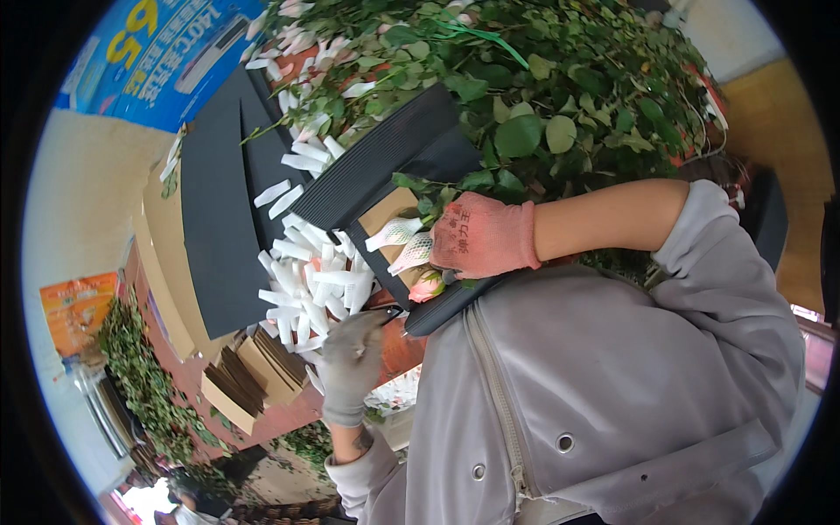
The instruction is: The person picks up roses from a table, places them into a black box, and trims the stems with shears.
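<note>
My right hand [482, 236], in a red knit glove, is closed around rose stems just below the blooms. Two heads wear white net sleeves, one upper sleeved rose [396, 233] and one lower sleeved rose [413, 253]. A bare pink rose [427, 287] lies beside them. Under the blooms is a piece of brown cardboard [380, 213] in a black ribbed holder [387, 157]. My left hand [354, 351], in a grey glove, is beside a heap of white foam-net sleeves [318, 282]. Its fingertips are blurred near a small dark tip, and its grip is unclear.
Leafy rose stems [558, 98] are piled at the far side and right. Black sheets [216, 197] lie on brown cardboard [154, 243] to the left. Folded cardboard pieces [252, 374] stand on the reddish table [289, 413]. Loose leaves [144, 374] trail along the left edge.
</note>
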Motion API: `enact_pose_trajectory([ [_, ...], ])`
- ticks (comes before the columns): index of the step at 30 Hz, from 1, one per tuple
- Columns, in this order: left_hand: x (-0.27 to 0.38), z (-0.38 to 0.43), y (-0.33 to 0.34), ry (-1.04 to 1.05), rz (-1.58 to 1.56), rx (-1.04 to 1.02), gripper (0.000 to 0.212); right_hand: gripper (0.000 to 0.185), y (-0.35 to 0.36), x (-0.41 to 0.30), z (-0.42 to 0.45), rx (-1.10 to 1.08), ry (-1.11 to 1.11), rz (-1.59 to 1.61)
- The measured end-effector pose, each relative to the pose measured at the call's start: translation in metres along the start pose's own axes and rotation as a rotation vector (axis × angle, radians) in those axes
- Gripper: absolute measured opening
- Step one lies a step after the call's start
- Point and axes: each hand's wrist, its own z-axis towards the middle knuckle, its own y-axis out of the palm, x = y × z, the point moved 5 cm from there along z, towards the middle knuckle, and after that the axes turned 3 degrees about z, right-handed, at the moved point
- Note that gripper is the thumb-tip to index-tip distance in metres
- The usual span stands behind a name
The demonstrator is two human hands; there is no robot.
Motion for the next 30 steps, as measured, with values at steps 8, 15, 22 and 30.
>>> enact_pose_trajectory([
  [8, -0.003, 0.010, 0.032, 0.163, -0.016, -0.150, 0.033, 0.032, -0.004, -0.010, 0.003, -0.045, -0.062, 0.007],
  [15, 0.066, 0.014, 0.006, 0.386, 0.195, 0.106, 0.036, 0.030, 0.002, -0.003, 0.007, -0.256, 0.073, 0.063],
  [22, 0.068, 0.005, 0.036, 0.260, 0.456, 0.090, 0.045, 0.029, -0.024, 0.022, 0.013, -0.092, 0.258, 0.206],
  [30, 0.075, 0.003, 0.044, 0.229, 0.543, 0.210, 0.038, 0.054, -0.009, 0.011, 0.005, -0.166, 0.180, -0.062],
])
